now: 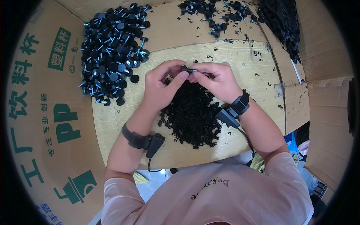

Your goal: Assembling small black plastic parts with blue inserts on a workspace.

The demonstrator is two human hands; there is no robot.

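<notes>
In the head view, we judge the small black-headed bolt [185,69] light, stiff and slightly slippery, best held by its round head. It lies between both hands' fingertips, near the black pile's [193,116] far edge: the left hand [162,83] pinches the head, the right hand [220,82] closes narrowly at the shank.

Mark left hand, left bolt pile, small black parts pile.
Left hand [157,84], head view: its thumb side.
Left bolt pile [110,50], head view: its middle.
Small black parts pile [193,112], head view: its middle.
</notes>
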